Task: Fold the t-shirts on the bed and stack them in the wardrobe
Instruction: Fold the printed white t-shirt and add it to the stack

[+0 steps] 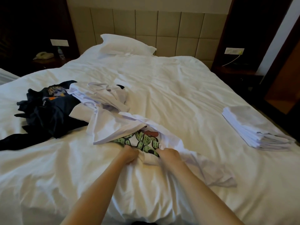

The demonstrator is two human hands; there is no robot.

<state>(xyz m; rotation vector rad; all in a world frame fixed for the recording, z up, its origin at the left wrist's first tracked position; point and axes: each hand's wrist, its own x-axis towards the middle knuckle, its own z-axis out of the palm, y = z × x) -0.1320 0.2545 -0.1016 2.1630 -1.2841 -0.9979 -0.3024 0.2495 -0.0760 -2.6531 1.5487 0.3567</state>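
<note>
Fingers of left hand and right hand clamp on cactus-print t-shirt; dark shirt heap lies well left of fingers, folded white stack well right

bed | unfolded shirts left | folded stack right | pillow behind

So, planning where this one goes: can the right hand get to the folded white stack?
Probably yes: only bare duvet lies between right hand and folded white stack, though it grips the cactus-print t-shirt.
</note>
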